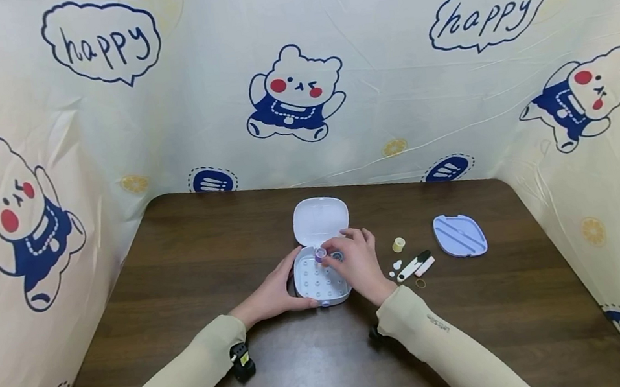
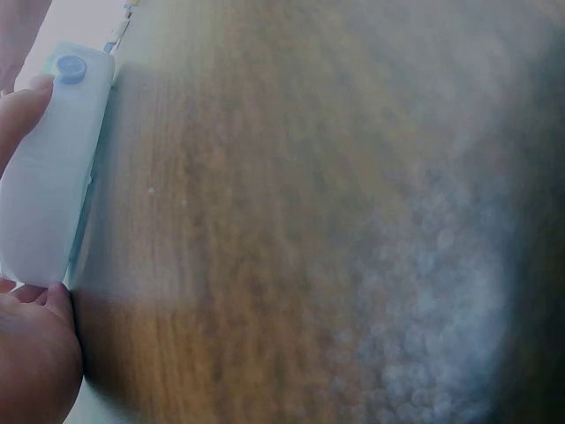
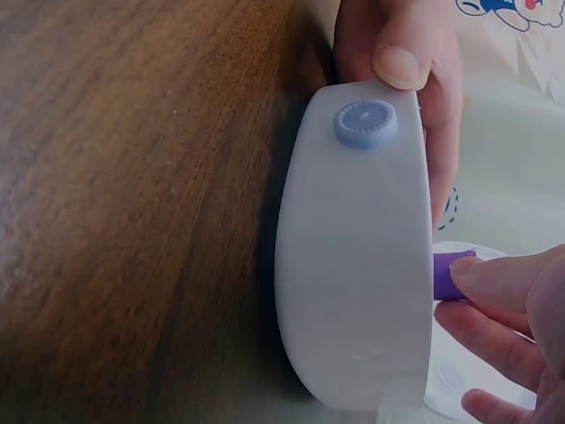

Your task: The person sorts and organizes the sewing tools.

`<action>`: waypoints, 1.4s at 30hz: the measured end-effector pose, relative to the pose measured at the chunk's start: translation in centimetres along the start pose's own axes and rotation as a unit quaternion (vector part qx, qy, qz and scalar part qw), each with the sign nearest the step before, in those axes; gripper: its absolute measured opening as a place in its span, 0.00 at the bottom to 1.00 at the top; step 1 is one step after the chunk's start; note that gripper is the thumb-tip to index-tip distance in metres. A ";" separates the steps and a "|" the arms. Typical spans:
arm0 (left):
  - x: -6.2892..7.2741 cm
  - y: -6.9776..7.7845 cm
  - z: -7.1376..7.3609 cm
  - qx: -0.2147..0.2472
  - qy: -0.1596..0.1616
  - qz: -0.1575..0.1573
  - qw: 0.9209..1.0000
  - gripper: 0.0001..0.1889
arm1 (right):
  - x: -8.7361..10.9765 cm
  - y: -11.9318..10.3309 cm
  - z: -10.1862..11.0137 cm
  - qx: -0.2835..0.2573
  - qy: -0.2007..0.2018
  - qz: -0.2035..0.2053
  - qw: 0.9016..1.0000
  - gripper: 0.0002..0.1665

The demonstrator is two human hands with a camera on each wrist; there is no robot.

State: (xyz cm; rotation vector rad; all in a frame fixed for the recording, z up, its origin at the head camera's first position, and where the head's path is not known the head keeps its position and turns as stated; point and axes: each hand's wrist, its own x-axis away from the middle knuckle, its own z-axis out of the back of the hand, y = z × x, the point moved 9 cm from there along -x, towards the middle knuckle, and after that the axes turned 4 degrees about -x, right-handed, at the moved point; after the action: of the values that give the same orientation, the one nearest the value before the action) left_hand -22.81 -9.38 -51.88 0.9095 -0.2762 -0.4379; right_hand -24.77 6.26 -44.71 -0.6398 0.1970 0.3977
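Observation:
A white plastic box (image 1: 325,296) stands on the table with its lid (image 1: 320,219) flipped up at the back. Rows of small pegs cover its inside floor, and a round blue button (image 3: 365,124) sits on its front wall. My left hand (image 1: 272,295) grips the box from the left, thumb at the front wall near the button. Between thumb and fingers, my right hand (image 1: 359,260) pinches a small purple thread spool (image 3: 450,276) at the back left of the box's inside. A grey spool (image 1: 338,256) stands on the right, partly covered by the right hand.
To the right lie a yellow spool (image 1: 398,244), black-and-white thread snips (image 1: 414,266), a small white and pink piece (image 1: 425,266), a thin ring (image 1: 420,283) and small white bits (image 1: 397,264). A lilac tray (image 1: 460,236) lies farther right. Printed cloth (image 1: 287,20) hangs behind the table.

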 end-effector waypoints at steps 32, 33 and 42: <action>0.0 -0.5 0.0 0.002 -0.003 0.012 1.000 0.65 | -0.9 -0.4 -1.9 0.066 -0.018 0.015 0.998 0.10; 0.0 -0.5 -0.1 0.002 -0.003 0.013 1.000 0.65 | -0.9 -0.4 -1.9 0.068 -0.018 0.016 0.997 0.10; -0.1 -0.7 -0.2 0.005 -0.003 0.011 1.000 0.64 | -0.8 -0.1 -2.4 0.087 -0.020 0.015 0.996 0.10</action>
State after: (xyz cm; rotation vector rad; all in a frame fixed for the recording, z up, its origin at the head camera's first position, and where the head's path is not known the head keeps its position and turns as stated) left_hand -22.97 -9.62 -52.57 0.9141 -0.2929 -0.4196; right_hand -25.57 4.46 -46.30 -0.4564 0.2006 0.4180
